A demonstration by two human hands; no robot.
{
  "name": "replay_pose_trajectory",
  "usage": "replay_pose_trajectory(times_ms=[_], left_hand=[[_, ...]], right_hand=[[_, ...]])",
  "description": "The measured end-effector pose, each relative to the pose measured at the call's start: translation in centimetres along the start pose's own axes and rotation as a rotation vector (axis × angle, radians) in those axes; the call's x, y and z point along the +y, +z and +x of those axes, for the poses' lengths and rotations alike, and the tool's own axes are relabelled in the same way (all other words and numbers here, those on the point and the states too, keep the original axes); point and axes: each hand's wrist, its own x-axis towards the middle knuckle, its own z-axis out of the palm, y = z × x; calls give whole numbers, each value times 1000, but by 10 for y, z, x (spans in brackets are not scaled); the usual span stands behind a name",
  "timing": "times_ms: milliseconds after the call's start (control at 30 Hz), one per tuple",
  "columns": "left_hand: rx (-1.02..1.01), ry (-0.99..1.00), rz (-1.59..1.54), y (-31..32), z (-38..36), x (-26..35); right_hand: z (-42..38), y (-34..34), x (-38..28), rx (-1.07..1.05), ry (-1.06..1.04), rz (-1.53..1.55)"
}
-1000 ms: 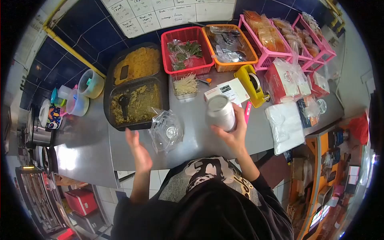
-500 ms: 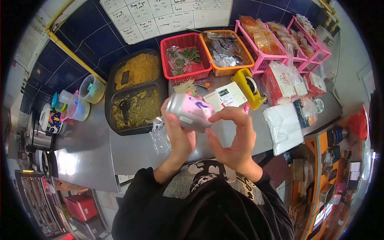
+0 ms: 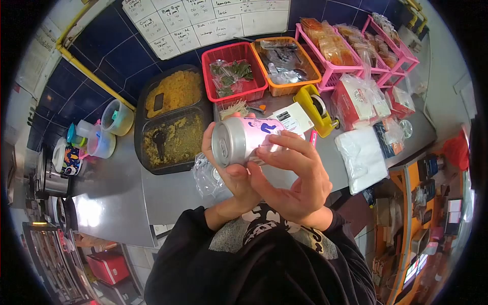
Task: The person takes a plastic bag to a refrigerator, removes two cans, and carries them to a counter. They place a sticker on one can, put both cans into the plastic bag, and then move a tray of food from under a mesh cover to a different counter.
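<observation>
A silver can with a pink label [image 3: 259, 133] is tilted on its side in front of me, its top with the pull tab facing left. My left hand [image 3: 231, 178] wraps round the can from behind and below. On the label rest the bent fingers of my right hand [image 3: 300, 178], with the thumb near the can's lower edge. Clear plastic [image 3: 206, 175] lies on the steel counter [image 3: 178, 195] beside my left hand. Behind the can are a white box [image 3: 292, 118] and a yellow tape dispenser [image 3: 314, 114].
A black two-part tray [image 3: 206, 119] of yellow food stands left. Behind are a red basket [image 3: 235, 95], an orange basket [image 3: 295, 89] and pink racks [image 3: 338, 71] of packets. White plastic sheets [image 3: 362, 160] and red-white boxes [image 3: 353, 101] lie right; plastic tubs [image 3: 117, 119] stand far left.
The can has turned so its top shows and looks larger. My right hand's fingers have moved left onto the label, closer to my left hand.
</observation>
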Motion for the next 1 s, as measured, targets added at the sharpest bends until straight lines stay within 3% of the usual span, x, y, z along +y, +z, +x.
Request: replay_pose_trajectory(times_ms=[133,633,733,1000], left_hand=[[16,69,1,1,3,-1],[12,129,161,2,6,5],[1,120,173,2,7,6],[10,106,145,3,7,2]], right_hand=[[1,7,-6,160,71,71],[3,6,-9,188,120,189],[5,-4,-13,-14,105,125],[-6,6,-10,92,128,129]])
